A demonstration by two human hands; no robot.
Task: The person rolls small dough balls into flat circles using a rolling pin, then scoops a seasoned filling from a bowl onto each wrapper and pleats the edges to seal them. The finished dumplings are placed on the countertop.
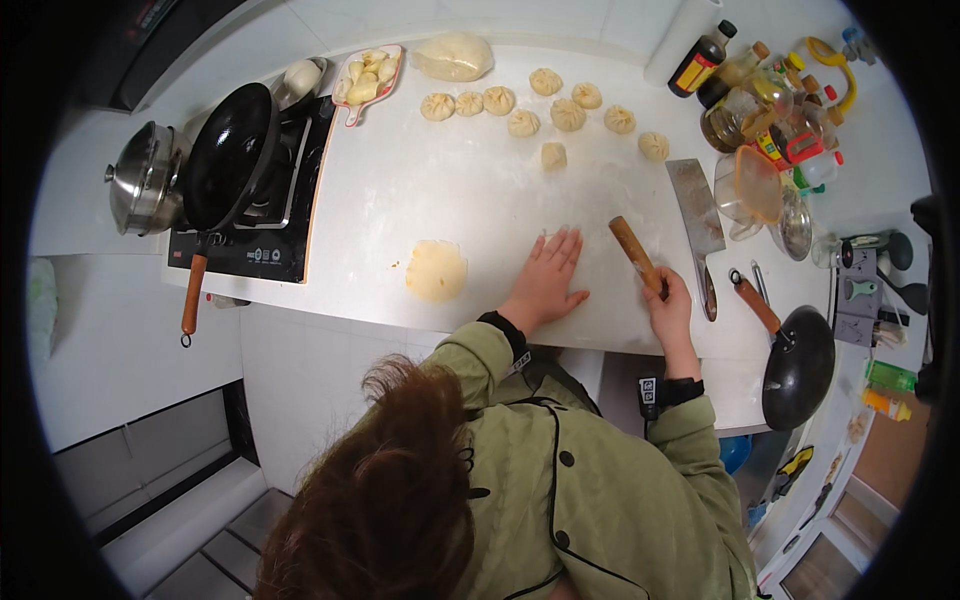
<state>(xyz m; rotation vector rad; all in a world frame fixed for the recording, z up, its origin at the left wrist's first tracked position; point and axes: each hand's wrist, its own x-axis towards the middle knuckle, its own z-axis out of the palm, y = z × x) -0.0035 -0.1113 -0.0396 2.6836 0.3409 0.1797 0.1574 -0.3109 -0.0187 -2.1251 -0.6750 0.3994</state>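
Observation:
My left hand (548, 277) lies palm down on the white countertop (375, 202), fingers a little apart; whether anything is under the palm is hidden. In my right hand (670, 304) is one end of a short wooden rolling pin (634, 251), its other end pointing up and left. A flat, rolled-out round of dough (436, 271) rests on the counter left of my left hand. Beyond my hands sits a small lump of dough (553, 156). Farther back are several pleated, closed buns (568, 115), and behind them a larger mass of dough in clear plastic (452, 57).
A cleaver (697, 206) lies to the right, near a plastic container (747, 187) and bottles (703, 60). A dark pan (799, 367) is at the right edge. On the left, a wok (231, 157) leans over the gas stove (281, 262), beside a dish of garlic (367, 77).

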